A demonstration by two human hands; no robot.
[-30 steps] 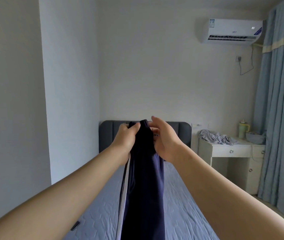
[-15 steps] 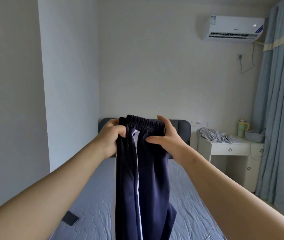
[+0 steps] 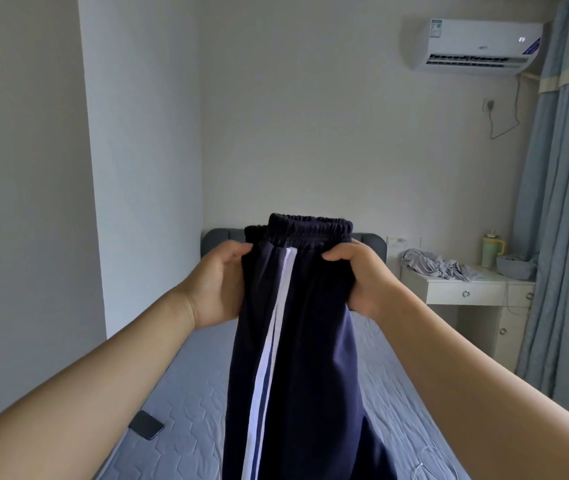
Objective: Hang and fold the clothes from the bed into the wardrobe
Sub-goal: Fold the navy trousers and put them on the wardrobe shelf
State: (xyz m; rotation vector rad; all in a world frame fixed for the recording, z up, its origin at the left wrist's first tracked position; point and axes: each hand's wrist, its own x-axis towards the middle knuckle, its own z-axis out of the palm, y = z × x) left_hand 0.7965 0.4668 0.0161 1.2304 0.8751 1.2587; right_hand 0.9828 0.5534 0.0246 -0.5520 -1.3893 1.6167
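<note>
A pair of navy track trousers (image 3: pixel 310 341) with a white side stripe hangs in front of me over the bed (image 3: pixel 186 403). Its elastic waistband is at the top, level with the bed's dark headboard. My left hand (image 3: pixel 219 284) grips the left side just under the waistband. My right hand (image 3: pixel 362 275) grips the right side at the same height. The legs hang straight down past the bottom of the view. The wardrobe is not in view.
A black phone (image 3: pixel 146 425) lies on the bed's blue quilted cover at the left. A white cable (image 3: pixel 438 462) lies at the bed's lower right. A white bedside desk (image 3: pixel 477 292) holds a crumpled grey garment (image 3: pixel 438 265) and a green cup (image 3: pixel 492 251). Blue curtains (image 3: pixel 567 209) hang on the right.
The waistband was bunched between my hands; both hands have moved apart to its sides and stretched it flat, so the white stripe faces me.
</note>
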